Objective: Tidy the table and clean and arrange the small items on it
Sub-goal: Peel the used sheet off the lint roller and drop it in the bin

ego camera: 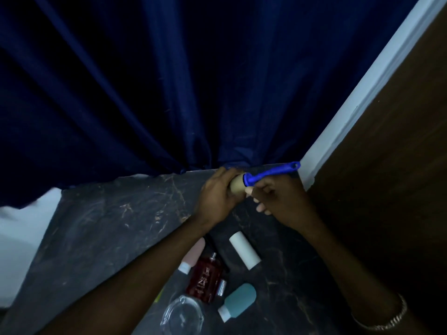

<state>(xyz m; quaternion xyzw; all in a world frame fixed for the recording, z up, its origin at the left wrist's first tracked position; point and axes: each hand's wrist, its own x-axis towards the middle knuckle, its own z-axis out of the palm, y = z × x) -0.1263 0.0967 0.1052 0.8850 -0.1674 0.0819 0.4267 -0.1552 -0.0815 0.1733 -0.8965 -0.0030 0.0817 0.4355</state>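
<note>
One head-worn wide view looks forward and down over both forearms (145,274), close above the bench (101,226); the fingers (262,209) sit just right of centre, with the curtain (145,81) filling everything beyond them.

Both hands are bare: left hand (216,193), right hand (281,200). My forearms (135,274) are uncovered down to the lower frame edge. On my right wrist I wear one bracelet (387,320): metal, silver-toned, built of small links. Its clasp cannot be made out.
</note>
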